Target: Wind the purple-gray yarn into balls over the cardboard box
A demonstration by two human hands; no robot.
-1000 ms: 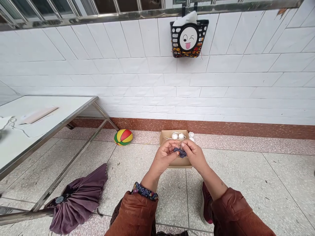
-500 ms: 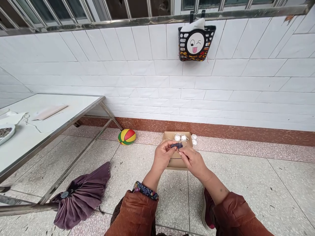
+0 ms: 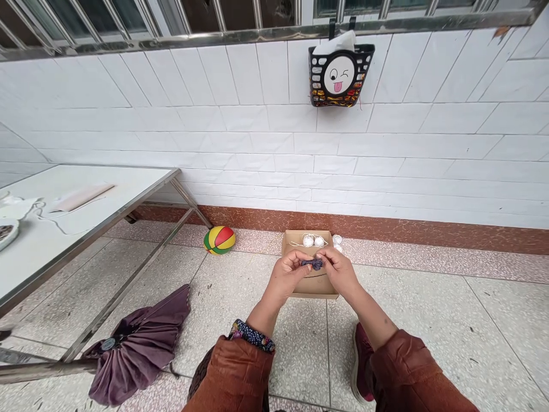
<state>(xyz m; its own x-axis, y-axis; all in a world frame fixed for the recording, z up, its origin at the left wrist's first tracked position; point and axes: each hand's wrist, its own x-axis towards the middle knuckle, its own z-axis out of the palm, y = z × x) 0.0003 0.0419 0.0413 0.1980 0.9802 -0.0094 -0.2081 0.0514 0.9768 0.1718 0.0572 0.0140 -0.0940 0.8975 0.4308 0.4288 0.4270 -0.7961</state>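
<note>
Between my hands is a small dark blue-grey bundle of cord (image 3: 316, 264), held above an open cardboard box (image 3: 317, 290) on the floor. My left hand (image 3: 286, 276) pinches the bundle's left end between thumb and fingers. On its right side, the fingertips of my right hand (image 3: 341, 270) are closed at the looped end of the cord. A dark strand runs below the bundle across the box. Two white balls of yarn (image 3: 308, 240) lie at the far side of the box, with loose white ends.
More white balls (image 3: 337, 240) sit just right of the box. A colourful ball (image 3: 219, 240) rests near the wall. At left stands a metal-framed table (image 3: 124, 180), with a folded purple umbrella (image 3: 137, 349) by its leg. A black basket (image 3: 342, 74) hangs from the window bars.
The cord bundle has shifted slightly right and down. My right hand has turned, its fingers now raised at the bundle's right end, and more of the box's inside shows.
</note>
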